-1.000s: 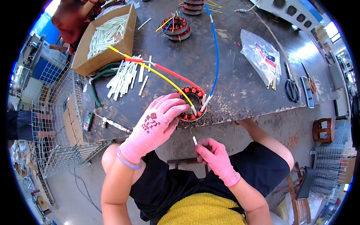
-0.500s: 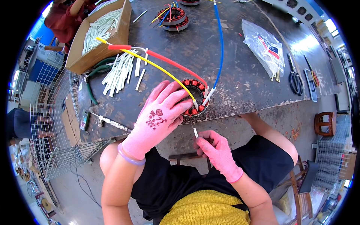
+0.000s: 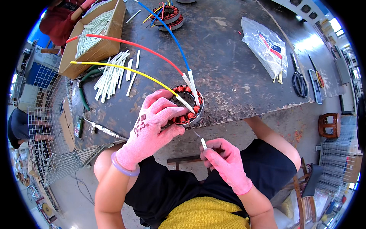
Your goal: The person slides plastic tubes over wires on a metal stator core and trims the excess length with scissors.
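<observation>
Leftmost, the left hand (image 3: pixel 152 128) clamps the stator (image 3: pixel 187 110), a heavy, rigid ring at the counter (image 3: pixel 236 76) edge; grip its steel rim, sparing fragile windings. Right of the stator, the right hand (image 3: pixel 225 162) pinches a light insulating sleeve (image 3: pixel 203 144).

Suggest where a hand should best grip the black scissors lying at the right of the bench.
Probably by the looped handles at the near end of the black scissors, coming from the bench edge. The blades point away toward the far side, and the plastic bag crowds their left, so the handles are the freest part.
</observation>
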`<action>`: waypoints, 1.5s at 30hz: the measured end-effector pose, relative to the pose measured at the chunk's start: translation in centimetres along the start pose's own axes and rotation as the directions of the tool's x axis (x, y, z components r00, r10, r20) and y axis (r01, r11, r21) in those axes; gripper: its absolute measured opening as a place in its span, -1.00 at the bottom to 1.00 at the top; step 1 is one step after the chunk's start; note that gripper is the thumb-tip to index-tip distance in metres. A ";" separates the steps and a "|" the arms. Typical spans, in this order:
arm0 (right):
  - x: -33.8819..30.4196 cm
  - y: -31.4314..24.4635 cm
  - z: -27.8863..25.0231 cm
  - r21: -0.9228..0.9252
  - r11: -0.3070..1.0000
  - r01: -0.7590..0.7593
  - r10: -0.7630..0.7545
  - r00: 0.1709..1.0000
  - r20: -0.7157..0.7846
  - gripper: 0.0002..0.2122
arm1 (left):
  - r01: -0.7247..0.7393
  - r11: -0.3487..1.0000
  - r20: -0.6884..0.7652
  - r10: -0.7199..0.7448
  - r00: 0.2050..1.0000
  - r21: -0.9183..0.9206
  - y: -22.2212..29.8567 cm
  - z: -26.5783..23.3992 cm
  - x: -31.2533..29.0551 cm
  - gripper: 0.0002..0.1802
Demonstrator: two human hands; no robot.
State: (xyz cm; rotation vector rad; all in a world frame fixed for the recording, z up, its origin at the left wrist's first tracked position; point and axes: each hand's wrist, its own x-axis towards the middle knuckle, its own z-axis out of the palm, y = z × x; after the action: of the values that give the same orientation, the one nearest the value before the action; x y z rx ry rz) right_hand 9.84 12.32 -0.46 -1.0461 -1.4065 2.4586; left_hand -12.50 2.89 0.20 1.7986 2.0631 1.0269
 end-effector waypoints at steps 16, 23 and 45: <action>0.5 -0.7 -0.6 -0.014 0.999 -0.048 0.048 0.999 0.004 -0.84 | 0.032 0.999 0.033 -0.031 0.999 -0.004 0.2 0.0 0.1 -0.47; 0.5 -0.8 -0.5 -0.036 0.997 -0.068 0.068 0.998 0.005 -0.84 | 0.021 1.000 0.043 -0.021 0.999 0.000 0.1 -0.1 0.1 -0.48; 0.5 -0.4 -0.4 -0.012 1.000 -0.016 0.017 1.000 0.007 -0.80 | 0.018 1.000 0.046 -0.018 0.999 0.015 0.2 0.0 0.2 -0.47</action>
State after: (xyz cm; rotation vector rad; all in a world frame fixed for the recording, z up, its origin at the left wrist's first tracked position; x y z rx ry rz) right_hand 9.61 13.10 -0.54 -1.0562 -1.4216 2.4713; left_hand -12.34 3.08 0.38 1.7903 2.0609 0.9588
